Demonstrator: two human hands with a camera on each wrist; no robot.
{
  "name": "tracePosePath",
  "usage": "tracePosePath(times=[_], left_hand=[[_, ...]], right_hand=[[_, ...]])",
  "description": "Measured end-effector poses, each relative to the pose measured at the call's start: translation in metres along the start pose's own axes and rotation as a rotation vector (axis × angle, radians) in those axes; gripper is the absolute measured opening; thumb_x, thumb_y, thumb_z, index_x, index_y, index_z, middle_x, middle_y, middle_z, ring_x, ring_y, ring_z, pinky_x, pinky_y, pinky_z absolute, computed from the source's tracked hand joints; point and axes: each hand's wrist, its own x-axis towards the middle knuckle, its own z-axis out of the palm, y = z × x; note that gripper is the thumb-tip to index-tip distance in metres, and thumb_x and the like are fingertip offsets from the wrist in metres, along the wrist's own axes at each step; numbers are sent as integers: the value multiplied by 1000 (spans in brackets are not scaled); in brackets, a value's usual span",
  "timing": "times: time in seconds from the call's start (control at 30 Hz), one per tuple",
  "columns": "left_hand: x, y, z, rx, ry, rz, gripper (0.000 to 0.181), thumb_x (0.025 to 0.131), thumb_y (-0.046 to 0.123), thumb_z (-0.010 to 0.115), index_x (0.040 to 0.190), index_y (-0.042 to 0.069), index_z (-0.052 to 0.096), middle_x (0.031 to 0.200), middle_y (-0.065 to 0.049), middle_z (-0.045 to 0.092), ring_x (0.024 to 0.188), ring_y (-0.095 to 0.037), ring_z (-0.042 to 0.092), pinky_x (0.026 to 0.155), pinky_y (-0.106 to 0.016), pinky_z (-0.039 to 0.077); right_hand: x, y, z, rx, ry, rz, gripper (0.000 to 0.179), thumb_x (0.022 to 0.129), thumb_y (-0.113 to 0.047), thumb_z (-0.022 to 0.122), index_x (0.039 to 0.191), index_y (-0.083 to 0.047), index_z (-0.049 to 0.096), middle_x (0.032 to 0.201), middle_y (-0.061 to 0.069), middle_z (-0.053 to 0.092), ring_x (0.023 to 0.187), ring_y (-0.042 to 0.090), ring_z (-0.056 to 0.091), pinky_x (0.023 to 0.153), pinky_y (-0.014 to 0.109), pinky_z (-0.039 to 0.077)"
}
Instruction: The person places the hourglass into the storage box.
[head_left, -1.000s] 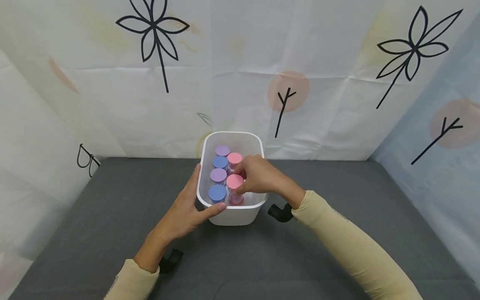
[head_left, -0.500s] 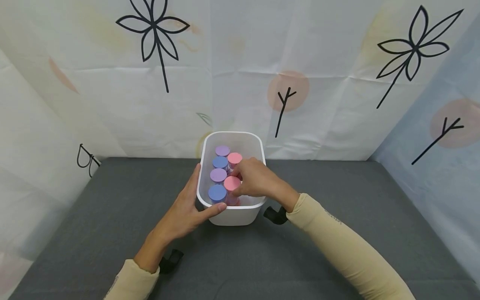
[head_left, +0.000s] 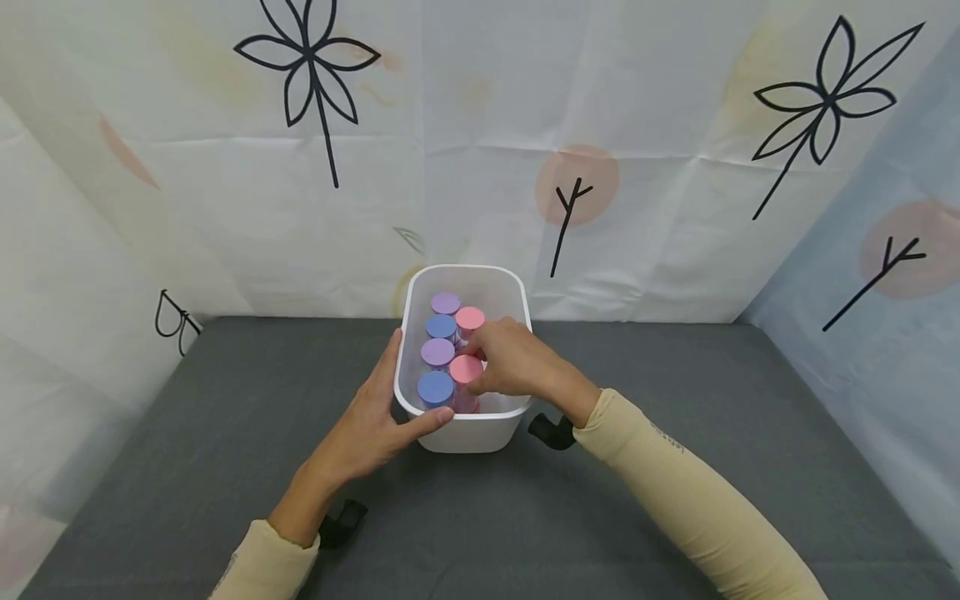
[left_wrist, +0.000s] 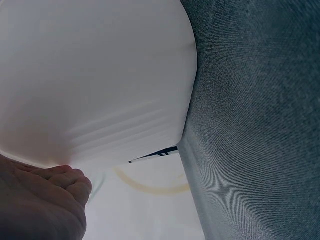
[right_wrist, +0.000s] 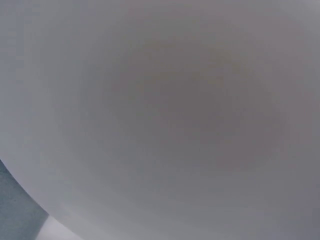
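A white plastic bin point(head_left: 469, 433) stands on the table, with small clear jars with coloured lids inside. My left hand point(head_left: 371, 425) holds the bin's near left corner, its thumb on the front rim and fingers along the left outer wall. In the left wrist view, part of that hand point(left_wrist: 47, 200) touches the bin's wall point(left_wrist: 100, 75). My right hand point(head_left: 517, 358) reaches into the bin and grips a pink-lidded jar point(head_left: 466, 369) beside the near blue-lidded jar point(head_left: 436, 388). Only the bin's pale, blurred wall point(right_wrist: 175, 125) fills most of the right wrist view.
Along the bin's left side, two purple-lidded jars point(head_left: 437, 352) alternate with blue-lidded ones. Behind my right fingers stands another pink-lidded jar point(head_left: 470, 318). A dark grey cloth point(head_left: 637, 500) covers the table. Patterned fabric point(head_left: 480, 100) hangs behind and at both sides.
My right hand has shifted slightly left and toward me with the pink-lidded jar, which now sits close against the near blue-lidded one. Over the last half second it barely moves. The left hand stays put.
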Motion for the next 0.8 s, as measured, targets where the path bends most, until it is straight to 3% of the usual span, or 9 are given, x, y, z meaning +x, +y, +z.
tracePosePath(times=[0.27, 0.47, 0.8], left_hand=[[0, 0, 0, 1, 0, -17, 115, 85, 44, 82, 164, 30, -1, 167, 3, 17, 145, -25, 33, 108, -63, 34], [0, 0, 0, 6, 4, -16, 115, 86, 45, 81, 164, 30, -1, 167, 3, 16, 145, -24, 33, 108, -63, 34], [1, 0, -2, 2, 9, -7, 116, 85, 44, 82, 164, 31, -1, 167, 4, 16, 146, -21, 31, 109, -63, 32]], right_hand=[[0, 0, -1, 3, -4, 8, 27, 76, -16, 89, 100, -6, 80, 71, -1, 62, 73, 16, 52, 59, 26, 41], [-4, 0, -3, 46, 17, 28, 34, 75, -17, 91, 105, -6, 80, 93, 2, 75, 94, 25, 66, 79, 34, 54], [-20, 7, -11, 137, 115, 3, 46, 75, -24, 92, 114, -6, 77, 108, 6, 75, 100, 20, 68, 90, 39, 54]])
